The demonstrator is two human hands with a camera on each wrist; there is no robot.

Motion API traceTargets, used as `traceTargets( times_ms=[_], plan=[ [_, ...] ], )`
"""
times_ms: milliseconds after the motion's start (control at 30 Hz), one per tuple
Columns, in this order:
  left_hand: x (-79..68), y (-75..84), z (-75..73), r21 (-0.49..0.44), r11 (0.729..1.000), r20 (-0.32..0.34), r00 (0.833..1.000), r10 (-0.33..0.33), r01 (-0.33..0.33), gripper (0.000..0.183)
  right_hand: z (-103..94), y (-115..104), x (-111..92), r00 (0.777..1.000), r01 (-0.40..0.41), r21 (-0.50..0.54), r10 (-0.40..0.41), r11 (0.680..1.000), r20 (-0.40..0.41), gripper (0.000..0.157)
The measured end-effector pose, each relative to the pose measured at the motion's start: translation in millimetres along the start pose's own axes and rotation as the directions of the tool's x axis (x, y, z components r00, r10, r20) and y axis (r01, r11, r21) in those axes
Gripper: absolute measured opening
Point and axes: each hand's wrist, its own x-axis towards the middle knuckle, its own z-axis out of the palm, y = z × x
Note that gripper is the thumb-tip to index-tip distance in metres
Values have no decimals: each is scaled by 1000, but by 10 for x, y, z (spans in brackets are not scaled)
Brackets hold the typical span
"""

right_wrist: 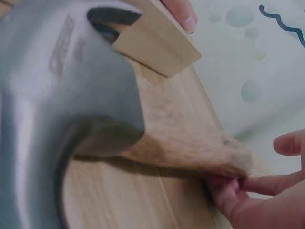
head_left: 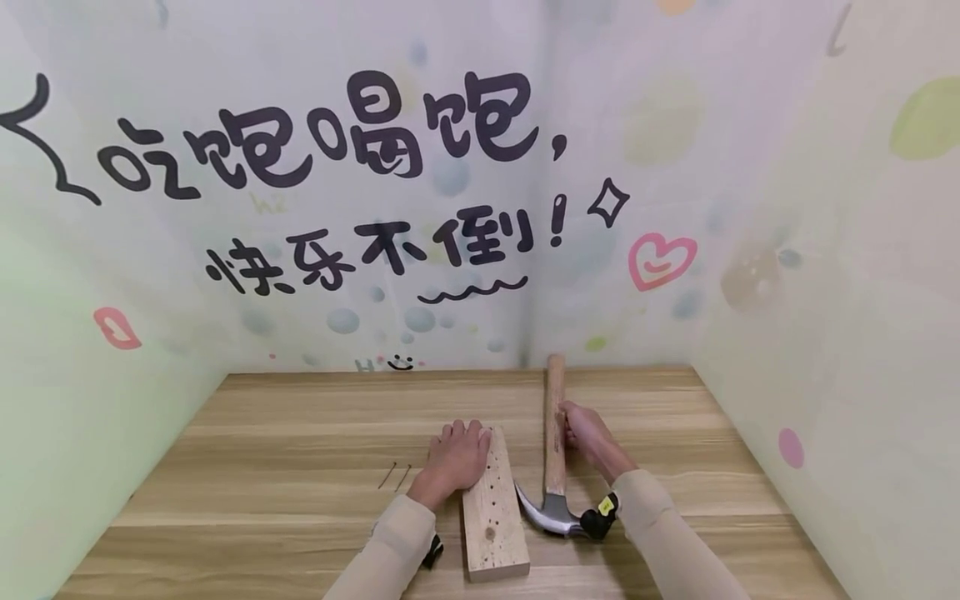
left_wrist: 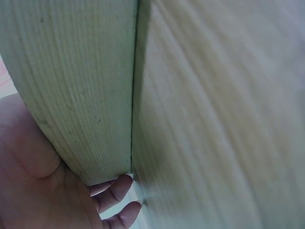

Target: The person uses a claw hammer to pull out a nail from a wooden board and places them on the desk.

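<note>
A thick wooden block [head_left: 498, 533] with a row of small dark marks along its top lies lengthwise on the table. My left hand [head_left: 459, 454] grips its far left part; in the left wrist view bent fingers [left_wrist: 116, 193] reach round the block's end. To the right lies a claw hammer [head_left: 555, 454], handle pointing away from me and metal head [head_left: 553, 512] nearest me. At the handle's right side, my right hand [head_left: 588, 433] holds it with the fingertips. Close up in the right wrist view, fingertips [right_wrist: 226, 193] tuck under the wooden handle [right_wrist: 190, 143] near its end.
Two thin nails [head_left: 397, 475] lie on the wood-grain table [head_left: 300, 433] left of the block. A printed wall [head_left: 337, 250] with dark writing rises at the table's back edge, and side walls [head_left: 825, 333] stand left and right.
</note>
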Motion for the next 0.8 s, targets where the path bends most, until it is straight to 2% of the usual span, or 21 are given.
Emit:
traceTargets(
  times_ms=[167,267,433,800],
  plan=[
    [-3,-9,16,-5,1000,-10,1000,5,-5,37,-11,-36,-61,998,-4,-89,-1,996,-55,15],
    [-3,-12,22,-12,1000,-14,1000,10,-10,37,-26,-41,-92,997,-5,-120,-4,993,-74,14],
    [-18,2,12,-17,1000,-19,1000,11,-11,36,-39,-46,-119,997,-12,-111,4,994,-77,14],
    [-29,2,11,-40,999,-42,999,-2,1,40,-58,-38,-170,996,-26,-88,18,996,-92,40]
  ],
)
